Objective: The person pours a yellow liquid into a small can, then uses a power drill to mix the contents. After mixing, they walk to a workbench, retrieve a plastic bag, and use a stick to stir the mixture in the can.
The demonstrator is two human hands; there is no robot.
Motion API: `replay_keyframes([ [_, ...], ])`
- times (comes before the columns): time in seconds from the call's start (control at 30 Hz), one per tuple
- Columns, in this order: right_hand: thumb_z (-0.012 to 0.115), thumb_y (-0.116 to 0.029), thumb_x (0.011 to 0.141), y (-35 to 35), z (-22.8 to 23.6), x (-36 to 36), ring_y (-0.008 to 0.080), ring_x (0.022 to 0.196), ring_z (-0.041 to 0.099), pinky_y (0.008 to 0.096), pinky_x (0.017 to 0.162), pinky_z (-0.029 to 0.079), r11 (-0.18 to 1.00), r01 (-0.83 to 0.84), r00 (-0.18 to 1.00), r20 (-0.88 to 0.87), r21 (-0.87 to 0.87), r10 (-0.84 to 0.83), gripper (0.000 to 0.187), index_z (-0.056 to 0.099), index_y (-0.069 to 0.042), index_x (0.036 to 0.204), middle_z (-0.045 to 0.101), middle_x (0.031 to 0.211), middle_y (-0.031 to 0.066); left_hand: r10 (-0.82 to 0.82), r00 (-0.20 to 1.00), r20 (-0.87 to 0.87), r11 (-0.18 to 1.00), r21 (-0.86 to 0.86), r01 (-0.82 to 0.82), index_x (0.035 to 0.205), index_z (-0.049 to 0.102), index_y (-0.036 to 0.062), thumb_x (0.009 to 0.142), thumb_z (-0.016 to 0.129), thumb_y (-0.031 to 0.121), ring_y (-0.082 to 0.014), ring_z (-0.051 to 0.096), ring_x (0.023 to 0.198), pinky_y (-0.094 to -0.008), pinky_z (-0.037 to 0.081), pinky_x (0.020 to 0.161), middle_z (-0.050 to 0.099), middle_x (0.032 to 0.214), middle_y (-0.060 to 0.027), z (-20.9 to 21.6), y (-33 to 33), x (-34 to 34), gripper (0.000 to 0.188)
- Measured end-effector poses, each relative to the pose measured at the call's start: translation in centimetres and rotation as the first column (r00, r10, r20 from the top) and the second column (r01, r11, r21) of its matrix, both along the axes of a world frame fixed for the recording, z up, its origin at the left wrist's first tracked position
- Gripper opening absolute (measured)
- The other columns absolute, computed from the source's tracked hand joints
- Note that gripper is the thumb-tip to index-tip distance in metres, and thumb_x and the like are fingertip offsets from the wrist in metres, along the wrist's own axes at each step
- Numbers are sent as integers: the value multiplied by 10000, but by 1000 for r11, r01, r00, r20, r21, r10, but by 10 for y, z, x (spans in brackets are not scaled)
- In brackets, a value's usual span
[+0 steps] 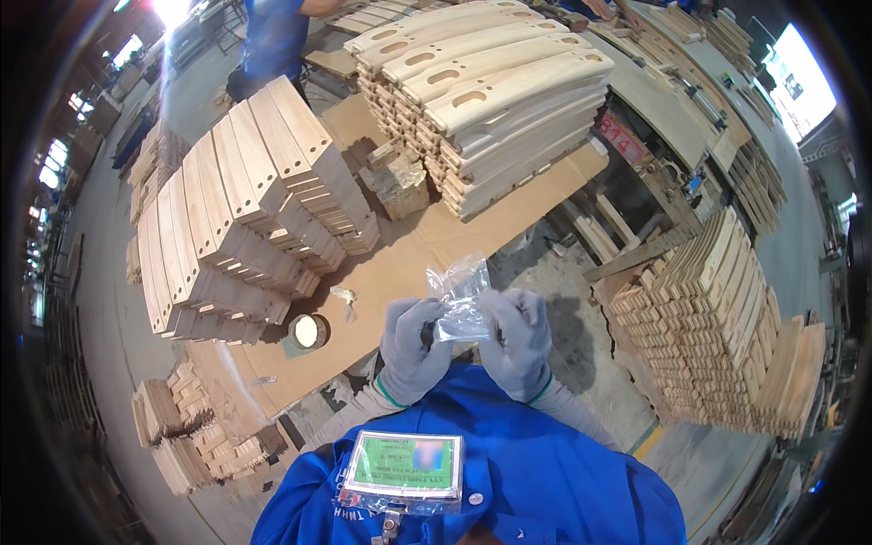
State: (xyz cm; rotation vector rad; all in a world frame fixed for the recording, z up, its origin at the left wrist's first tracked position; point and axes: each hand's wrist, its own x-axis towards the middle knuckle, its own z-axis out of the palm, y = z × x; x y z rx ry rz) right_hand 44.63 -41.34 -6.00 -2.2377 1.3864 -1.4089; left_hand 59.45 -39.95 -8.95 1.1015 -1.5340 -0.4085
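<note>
Between my two gloved hands is a small clear plastic bag (461,304), held up close to my chest, over the near edge of the cardboard-covered table. My left hand (413,350) pinches its left side, and my right hand (518,341) grips its right side. Both wear grey knit gloves. The bag looks crinkled and shiny; whether anything is inside, I cannot tell. On the cardboard (400,309) to the left lie a round tin (309,331) with pale contents and a crumpled scrap of plastic (345,297).
Stacked wooden boards with holes (227,200) stand at the left of the table, slotted wooden panels (481,91) at the back. A rough block (400,186) sits between them. More wooden pieces (699,336) are piled at the right. A person in blue (275,41) stands beyond the table.
</note>
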Motion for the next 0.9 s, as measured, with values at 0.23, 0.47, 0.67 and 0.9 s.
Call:
replay_keyframes([
  [0.23,654,-120,728,-23,-46,-4,202,722,557,337,628,458,992,-116,961,-249,39,122,292,614,-128,1018,540,856,26,2,967,253,996,84,-24,926,570,28,713,648,-47,-207,563,693,-275,464,619,569,811,-107,-18,-14,13,239],
  [0.47,672,-217,766,-35,-70,-25,267,845,576,361,720,475,878,-143,974,-95,457,208,393,551,-76,1113,544,1056,103,224,957,187,853,437,-285,899,609,35,774,635,41,-189,580,674,-278,461,585,584,793,-105,-142,-37,52,127],
  [0.67,658,-314,778,-16,-95,-95,322,955,570,397,761,472,723,140,952,-293,677,90,474,524,-76,1166,531,1127,139,549,803,-232,724,613,-317,972,590,-3,835,601,70,-114,568,757,-261,486,696,604,851,-51,-224,-61,99,155],
  [0.9,629,-306,804,33,-115,-127,355,952,558,415,760,467,674,283,947,-312,682,-82,458,514,-71,1180,532,1106,172,586,768,-258,720,601,-347,970,586,-3,852,578,57,-126,560,765,-257,479,717,598,857,-45,-230,-56,103,132],
])
